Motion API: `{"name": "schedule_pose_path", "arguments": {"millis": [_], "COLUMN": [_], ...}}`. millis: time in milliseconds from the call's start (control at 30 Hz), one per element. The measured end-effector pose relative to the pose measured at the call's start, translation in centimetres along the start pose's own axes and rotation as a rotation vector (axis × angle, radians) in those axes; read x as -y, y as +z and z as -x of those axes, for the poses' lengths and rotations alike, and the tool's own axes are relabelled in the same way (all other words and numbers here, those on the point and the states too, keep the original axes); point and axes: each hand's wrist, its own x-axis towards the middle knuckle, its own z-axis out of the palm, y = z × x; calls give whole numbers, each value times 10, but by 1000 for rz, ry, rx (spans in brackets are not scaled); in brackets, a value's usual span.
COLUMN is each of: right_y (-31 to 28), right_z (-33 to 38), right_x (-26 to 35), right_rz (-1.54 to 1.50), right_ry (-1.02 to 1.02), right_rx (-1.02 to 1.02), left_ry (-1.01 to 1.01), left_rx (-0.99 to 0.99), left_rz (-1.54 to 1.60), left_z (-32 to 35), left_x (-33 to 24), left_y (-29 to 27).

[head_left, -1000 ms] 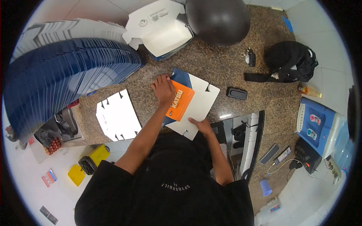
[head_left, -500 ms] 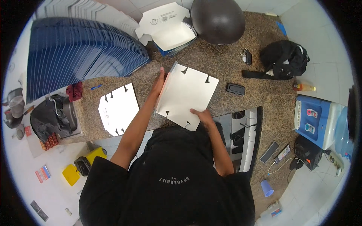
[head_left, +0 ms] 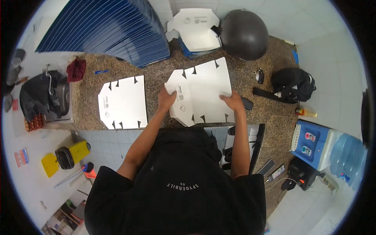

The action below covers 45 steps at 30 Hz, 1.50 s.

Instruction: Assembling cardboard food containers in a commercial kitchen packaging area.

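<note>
My left hand (head_left: 167,98) grips the left flap of a white die-cut cardboard box blank (head_left: 211,90), thumb on top and fingers underneath. On the blank's right edge my right hand (head_left: 234,102) is closed the same way. Dark notches run along its far and near edges, and the left flap carries small printed marks. A crease separates that flap from the larger panel. To the left, a second white cardboard blank (head_left: 125,103) of the same shape lies flat on the speckled stone counter (head_left: 84,90), touched by neither hand.
A tall stack of blue-edged folded cartons (head_left: 113,31) fills the far left. Behind the blank stand an open white box (head_left: 197,33) and a large dark ball (head_left: 244,35). A black bag (head_left: 293,84), a blue water dispenser (head_left: 313,139) and a sink (head_left: 64,100) flank the counter.
The held blank has turned from a slanted position to nearly square with me, and its printed left flap now faces up. My right hand has moved from the near edge to the right edge.
</note>
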Motion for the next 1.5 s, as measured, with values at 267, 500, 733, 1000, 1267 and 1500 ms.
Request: {"name": "schedule_pose_path", "arguments": {"millis": [267, 500, 733, 1000, 1267, 1500], "right_y": [4, 40, 130, 174, 185, 234], "right_z": [-5, 14, 42, 34, 31, 29], "right_x": [27, 64, 112, 115, 102, 99], "right_rz": [80, 443, 631, 685, 697, 710], "right_ry": [102, -44, -209, -235, -199, -53], "right_rx": [70, -59, -54, -5, 44, 33], "left_ry": [778, 791, 766, 857, 834, 475], "left_rx": [-43, -4, 143, 119, 466, -83], "left_rz": [-377, -608, -841, -446, 104, 468], "left_z": [18, 7, 1, -2, -19, 1], "left_x": [-11, 6, 23, 49, 74, 65], "left_y": [65, 83, 83, 88, 7, -15]}}
